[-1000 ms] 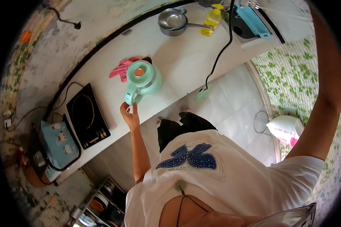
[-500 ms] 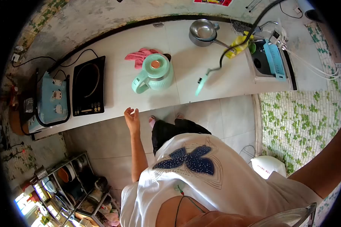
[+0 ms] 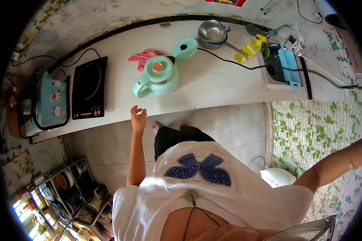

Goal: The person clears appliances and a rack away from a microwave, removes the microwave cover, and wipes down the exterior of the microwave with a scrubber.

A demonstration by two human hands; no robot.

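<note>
My left hand (image 3: 138, 119) hangs just off the counter's front edge, fingers loosely bent and apart, with nothing in it. Nearest to it stands a mint-green electric kettle (image 3: 166, 86) with its lid on and its handle turned to the left. Behind the kettle's spout lies the round mint-green kettle base (image 3: 185, 53), a black connector at its centre. From there a black cord (image 3: 245, 67) runs right across the counter and sink to the view's right edge. My right arm reaches out to that edge; the hand itself is cut off.
A black induction cooktop (image 3: 89, 88) and a blue patterned appliance (image 3: 54, 102) sit at left. Behind the kettle lies a pink cloth (image 3: 142, 60). Stacked metal pans (image 3: 212, 34), a yellow bottle (image 3: 251, 48) and a sink with a blue drain rack (image 3: 289, 66) are at right.
The kettle base, hanging in the air by its cord before, now rests on the counter beside the kettle. The cord has dropped and stretches to the right. My left hand has barely moved.
</note>
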